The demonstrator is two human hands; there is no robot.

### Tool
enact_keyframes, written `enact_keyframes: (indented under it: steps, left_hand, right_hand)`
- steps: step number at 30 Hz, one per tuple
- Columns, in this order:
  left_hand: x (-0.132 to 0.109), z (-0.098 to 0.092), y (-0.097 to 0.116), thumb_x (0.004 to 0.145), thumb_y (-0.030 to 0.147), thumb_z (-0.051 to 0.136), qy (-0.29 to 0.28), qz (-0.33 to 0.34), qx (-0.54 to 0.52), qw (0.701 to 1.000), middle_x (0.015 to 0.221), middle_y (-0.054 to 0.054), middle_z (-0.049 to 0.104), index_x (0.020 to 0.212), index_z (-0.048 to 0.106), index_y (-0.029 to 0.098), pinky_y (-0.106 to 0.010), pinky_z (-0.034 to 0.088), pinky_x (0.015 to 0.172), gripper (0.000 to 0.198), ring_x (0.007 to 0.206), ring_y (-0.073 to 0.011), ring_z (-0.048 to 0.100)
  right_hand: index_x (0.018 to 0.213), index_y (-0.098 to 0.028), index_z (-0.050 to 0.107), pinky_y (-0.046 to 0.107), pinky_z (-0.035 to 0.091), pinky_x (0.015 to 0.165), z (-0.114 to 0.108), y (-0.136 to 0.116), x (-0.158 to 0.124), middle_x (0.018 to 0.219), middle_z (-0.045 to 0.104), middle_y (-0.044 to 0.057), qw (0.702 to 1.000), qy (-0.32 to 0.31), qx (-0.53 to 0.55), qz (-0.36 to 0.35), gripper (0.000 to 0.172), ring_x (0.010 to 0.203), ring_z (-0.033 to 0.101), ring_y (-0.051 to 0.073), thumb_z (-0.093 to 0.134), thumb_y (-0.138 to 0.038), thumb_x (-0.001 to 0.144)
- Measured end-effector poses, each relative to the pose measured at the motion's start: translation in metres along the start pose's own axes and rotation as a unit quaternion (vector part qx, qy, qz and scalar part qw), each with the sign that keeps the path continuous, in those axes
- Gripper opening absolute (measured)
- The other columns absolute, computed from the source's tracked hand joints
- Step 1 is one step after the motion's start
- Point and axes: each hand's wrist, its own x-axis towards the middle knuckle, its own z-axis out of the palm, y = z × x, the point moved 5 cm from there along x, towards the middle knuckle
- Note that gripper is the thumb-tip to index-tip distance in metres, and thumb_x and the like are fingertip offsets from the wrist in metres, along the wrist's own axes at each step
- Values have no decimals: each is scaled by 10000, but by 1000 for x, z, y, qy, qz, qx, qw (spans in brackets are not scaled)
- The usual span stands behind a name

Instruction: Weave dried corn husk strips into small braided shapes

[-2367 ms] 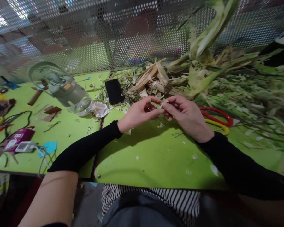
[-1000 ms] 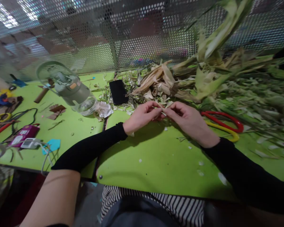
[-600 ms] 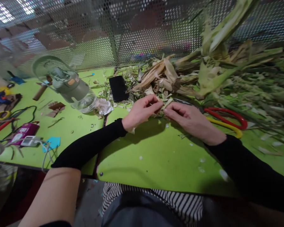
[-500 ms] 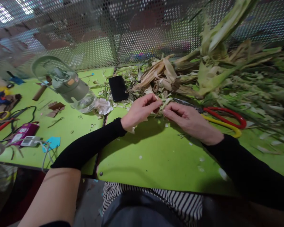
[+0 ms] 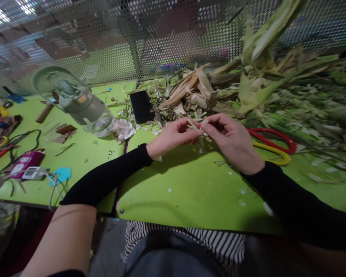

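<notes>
My left hand is closed in a pinch on a thin pale-green strip of corn husk, whose end pokes up above the fingers. Against it, fingertip to fingertip, my right hand pinches at the same small piece; most of it is hidden by the fingers. Both hands hover just above the green table. Behind them lies a heap of dry and green corn husks. Scissors with red and yellow handles rest beside my right hand, their blades hidden behind it.
A black phone lies among husk scraps. Left of it stands a bottle with a grey-green lid, beside crumpled paper. A purple box, cables and a blue paper piece are farther left. A perforated metal screen borders the back.
My right hand has shifted slightly up and left, fingers now meeting the left hand's fingertips and covering the scissor blades. The bunched husk between the hands now shows as a thin strip.
</notes>
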Motion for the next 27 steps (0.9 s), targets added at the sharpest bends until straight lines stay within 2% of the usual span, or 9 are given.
enact_keyframes:
  steps: [4, 7, 10, 14, 17, 19, 23, 27]
  left_hand:
    - [-2, 2, -4, 889, 354, 739, 6, -20, -16, 1000, 684, 51, 652, 898, 571, 179, -217, 401, 618, 242, 596, -54, 567]
    - [-3, 3, -8, 924, 227, 665, 21, -27, -25, 999, 669, 58, 650, 877, 547, 183, -204, 402, 628, 134, 599, -47, 580]
    - [-3, 6, -12, 913, 154, 654, 26, -13, -27, 999, 629, 72, 619, 842, 518, 184, -201, 397, 625, 156, 567, -37, 541]
    - [-3, 9, -18, 921, 175, 671, 25, -20, -48, 998, 642, 65, 623, 848, 544, 174, -210, 429, 651, 146, 570, -40, 529]
    - [-1, 5, -19, 958, 247, 659, 48, -33, -102, 993, 739, 26, 691, 925, 591, 168, -236, 504, 745, 109, 665, -63, 616]
    - [1, 1, -17, 986, 230, 619, 76, -33, -143, 986, 787, 11, 719, 967, 600, 170, -255, 542, 809, 65, 728, -73, 667]
    - [3, -4, -16, 983, 154, 604, 115, -36, -158, 980, 777, 22, 714, 948, 584, 171, -254, 559, 818, 44, 715, -68, 683]
    - [2, -3, -19, 951, 160, 655, 113, -53, -105, 987, 788, 15, 718, 914, 563, 161, -241, 542, 757, 100, 711, -75, 690]
  right_hand:
    - [865, -241, 664, 320, 477, 723, 2, 1, -3, 835, 658, 21, 1000, 4, 25, 7, 223, 761, 563, 172, 735, -453, 865]
    - [860, -240, 656, 312, 467, 699, 2, 3, -6, 822, 637, 13, 999, 6, 38, 24, 239, 747, 547, 166, 730, -467, 873]
    - [847, -234, 645, 298, 449, 666, 4, 6, -7, 809, 615, 2, 997, 6, 58, 42, 266, 715, 517, 149, 741, -482, 856]
    - [833, -231, 635, 282, 442, 634, 3, 13, -2, 792, 607, -8, 993, 8, 92, 68, 303, 682, 504, 131, 776, -499, 822]
    - [860, -239, 630, 269, 426, 600, -4, 18, 5, 789, 601, -14, 990, 13, 105, 91, 326, 663, 511, 123, 749, -542, 854]
    - [860, -245, 618, 273, 398, 575, -7, 19, 7, 776, 592, -9, 992, 2, 80, 100, 347, 653, 505, 128, 678, -583, 907]
    - [850, -234, 610, 296, 371, 586, -7, 8, 6, 740, 571, -10, 997, -40, -24, 57, 318, 644, 468, 140, 701, -534, 900]
    - [871, -227, 637, 294, 403, 623, -5, 2, 4, 769, 601, -12, 999, -31, -13, 23, 237, 655, 487, 131, 733, -444, 877]
